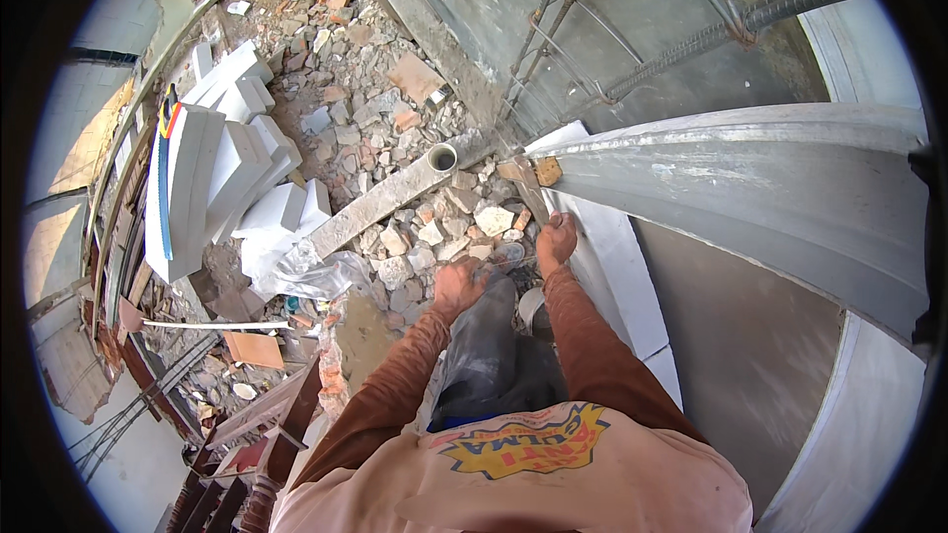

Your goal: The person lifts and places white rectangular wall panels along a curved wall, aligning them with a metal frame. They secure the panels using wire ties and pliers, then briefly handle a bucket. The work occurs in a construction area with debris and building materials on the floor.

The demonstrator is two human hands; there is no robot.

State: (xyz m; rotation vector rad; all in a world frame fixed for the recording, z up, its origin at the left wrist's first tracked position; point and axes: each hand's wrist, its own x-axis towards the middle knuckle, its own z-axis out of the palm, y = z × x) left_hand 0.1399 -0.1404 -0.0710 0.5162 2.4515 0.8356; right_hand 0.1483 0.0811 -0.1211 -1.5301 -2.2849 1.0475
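My left hand [459,286] is closed in front of my body, low over the rubble, by my grey trouser leg. Whatever its fingers hold, if anything, is hidden. A little farther ahead and to the right, my right hand [556,243] is also closed, with its knuckles up. It is at the near end of a narrow wooden strip [531,199]; I cannot tell whether the fingers grip it. Beside my right forearm stand white blocks [617,271] along a grey panel. Between the hands is a small round clear thing [510,255], too unclear to name.
Broken bricks and stones [395,237] cover the ground. A concrete beam [370,202] crosses ahead, with an upright pipe [441,158] by it. White blocks [237,158] and a blue handsaw [165,178] are at left. Rebar [681,59] and a long grey beam [731,168] reach in from the right.
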